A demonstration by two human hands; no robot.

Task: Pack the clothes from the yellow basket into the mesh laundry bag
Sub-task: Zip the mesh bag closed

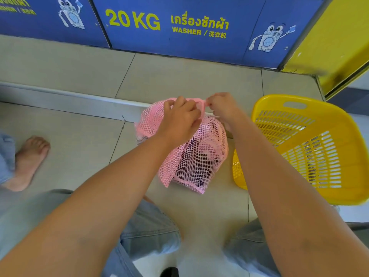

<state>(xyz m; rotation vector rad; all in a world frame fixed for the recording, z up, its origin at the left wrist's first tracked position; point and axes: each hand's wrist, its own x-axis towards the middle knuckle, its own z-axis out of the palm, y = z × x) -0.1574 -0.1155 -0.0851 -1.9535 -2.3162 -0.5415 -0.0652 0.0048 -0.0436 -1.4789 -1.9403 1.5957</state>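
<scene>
A: Item one, pink mesh laundry bag (191, 156). Location?

B: Standing on the tiled floor (79, 136), just in front of the blue 20 KG washer panel (179, 27) and close beside the yellow basket (311, 148). Dark clothes (201, 162) show through the netting; load sits low in the bag.

A: Handling notes?

B: Soft, limp netting, no stiffness of its own. Probably light to moderate with this load. The open weave gives good purchase, not slippery, though it could snag on nails. Best taken at the gathered neck or the pink drawcord, not by the belly, which would only sag.

A: Hands?

B: Left hand (179, 118) is closed, its fingers bunching the mesh at the top of the bag. Right hand (221, 108) is closed too, pinching a pink cord or band (202, 105) at the mouth, the two hands nearly touching. Looks like the mouth is being drawn shut or tied.

A: Item two, the basket?

B: Yellow slotted plastic, rigid, tipped on its side with the opening toward the person. No clothes visible inside, so packing appears done apart from closing.

A: Other entries?

B: A bare foot (30, 160) at the left edge; the wearer's pale jeans (151, 232) below
</scene>
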